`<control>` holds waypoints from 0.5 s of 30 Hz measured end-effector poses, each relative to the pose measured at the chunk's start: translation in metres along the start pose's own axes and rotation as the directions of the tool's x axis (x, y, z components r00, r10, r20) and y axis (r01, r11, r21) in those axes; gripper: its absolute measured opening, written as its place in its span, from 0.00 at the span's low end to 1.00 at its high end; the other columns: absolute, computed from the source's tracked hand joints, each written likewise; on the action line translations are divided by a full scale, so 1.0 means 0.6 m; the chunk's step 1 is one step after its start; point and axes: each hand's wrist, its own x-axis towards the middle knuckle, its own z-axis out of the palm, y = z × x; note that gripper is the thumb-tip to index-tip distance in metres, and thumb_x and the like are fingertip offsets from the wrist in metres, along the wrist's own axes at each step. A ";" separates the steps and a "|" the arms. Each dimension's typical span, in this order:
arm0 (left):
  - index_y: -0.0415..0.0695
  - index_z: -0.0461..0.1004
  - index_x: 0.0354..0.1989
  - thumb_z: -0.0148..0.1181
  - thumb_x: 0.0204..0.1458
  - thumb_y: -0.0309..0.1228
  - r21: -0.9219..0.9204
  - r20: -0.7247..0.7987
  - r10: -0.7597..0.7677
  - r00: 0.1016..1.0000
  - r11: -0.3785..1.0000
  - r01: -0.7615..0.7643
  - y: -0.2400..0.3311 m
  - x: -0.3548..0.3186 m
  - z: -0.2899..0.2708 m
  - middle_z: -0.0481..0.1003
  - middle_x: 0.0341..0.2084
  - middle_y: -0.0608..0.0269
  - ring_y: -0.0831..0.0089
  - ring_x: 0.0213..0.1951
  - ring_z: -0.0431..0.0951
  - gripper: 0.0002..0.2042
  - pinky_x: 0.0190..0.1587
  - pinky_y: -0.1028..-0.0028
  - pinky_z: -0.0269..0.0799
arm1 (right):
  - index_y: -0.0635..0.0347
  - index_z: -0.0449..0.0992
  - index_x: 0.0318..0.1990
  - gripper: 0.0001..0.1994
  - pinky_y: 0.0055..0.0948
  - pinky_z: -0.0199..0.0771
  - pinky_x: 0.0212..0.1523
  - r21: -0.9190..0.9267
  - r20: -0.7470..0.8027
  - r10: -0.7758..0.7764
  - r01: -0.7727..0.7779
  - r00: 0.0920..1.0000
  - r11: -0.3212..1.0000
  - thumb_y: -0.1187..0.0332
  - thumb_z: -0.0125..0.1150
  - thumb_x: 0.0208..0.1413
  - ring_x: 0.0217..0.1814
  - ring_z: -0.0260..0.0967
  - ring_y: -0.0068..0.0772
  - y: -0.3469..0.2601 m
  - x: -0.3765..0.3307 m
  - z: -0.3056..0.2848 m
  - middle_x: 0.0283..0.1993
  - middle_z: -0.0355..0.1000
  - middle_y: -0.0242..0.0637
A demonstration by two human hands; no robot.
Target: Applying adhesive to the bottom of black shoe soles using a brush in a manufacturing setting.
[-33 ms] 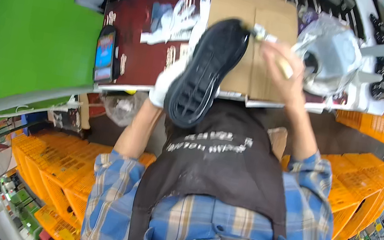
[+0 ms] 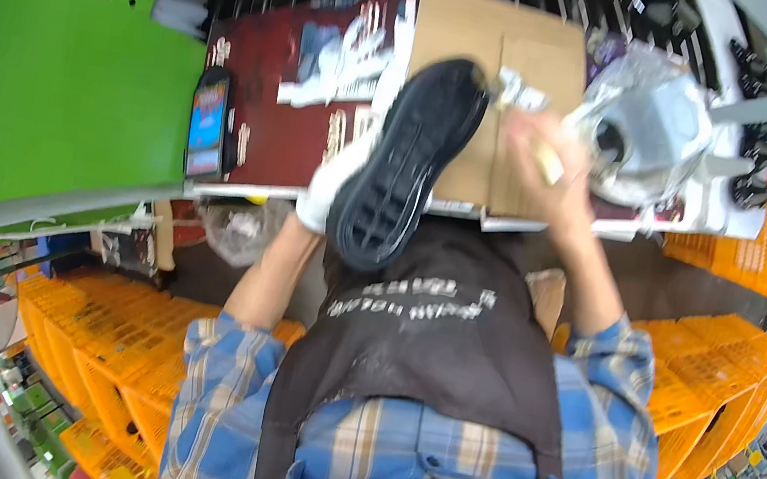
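My left hand [image 2: 320, 196], in a white glove, is closed round the side of a black shoe sole [image 2: 406, 167]. The sole is tilted, its toe end pointing away and slightly right; ribbed hollows show at its heel end. My bare right hand [image 2: 562, 190] is closed on a small brush with a pale handle [image 2: 546, 163]. Motion smears the hand and the brush. Its head end is near the sole's toe; I cannot tell whether it touches. Beneath the sole's far end lies a flattened brown cardboard sheet [image 2: 545, 64].
A plastic bag with a pale container [image 2: 660, 134] stands at the right. White scraps [image 2: 342, 60] lie on a dark red board [image 2: 259, 133], beside a phone [image 2: 208, 124]. A green surface [image 2: 73, 96] is at left. Orange crates [image 2: 722, 367] stand on both sides of me.
My right hand and the brush have shifted slightly left, toward the sole's toe. The whole view has moved a little, so the table and sole sit lower. My left hand keeps its hold.
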 end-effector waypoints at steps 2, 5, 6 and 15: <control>0.42 0.55 0.62 0.37 0.62 0.40 0.261 0.114 0.197 0.974 0.940 -0.221 -0.004 -0.005 0.058 0.70 0.49 0.56 0.68 0.44 0.74 0.22 0.48 0.68 0.71 | 0.64 0.76 0.35 0.06 0.28 0.72 0.38 0.145 0.169 0.137 -0.162 0.976 0.976 0.76 0.61 0.49 0.35 0.73 0.35 -0.084 0.000 -0.004 0.32 0.74 0.41; 0.38 0.59 0.58 0.35 0.61 0.43 0.311 -0.036 0.249 0.968 0.923 -0.226 -0.001 0.006 0.050 0.72 0.44 0.48 0.64 0.40 0.77 0.24 0.41 0.67 0.76 | 0.66 0.76 0.35 0.06 0.27 0.70 0.28 0.398 0.340 0.174 -0.309 0.924 0.864 0.75 0.61 0.49 0.27 0.71 0.31 -0.111 0.003 -0.025 0.28 0.73 0.40; 0.39 0.59 0.58 0.34 0.61 0.45 0.320 -0.086 0.194 0.977 0.934 -0.158 0.001 0.006 0.059 0.72 0.44 0.48 0.65 0.40 0.77 0.24 0.41 0.68 0.76 | 0.65 0.76 0.36 0.06 0.27 0.69 0.27 0.447 0.384 0.356 -0.509 0.852 0.735 0.76 0.61 0.49 0.27 0.71 0.31 -0.111 0.001 -0.030 0.28 0.73 0.41; 0.38 0.61 0.57 0.29 0.60 0.49 0.259 -0.067 0.282 0.957 0.931 -0.257 -0.021 0.052 0.094 0.70 0.47 0.42 0.58 0.46 0.74 0.28 0.50 0.59 0.70 | 0.67 0.75 0.35 0.05 0.21 0.69 0.29 0.488 0.166 0.130 -0.196 0.977 0.850 0.75 0.56 0.53 0.28 0.71 0.27 -0.107 -0.005 -0.088 0.28 0.73 0.41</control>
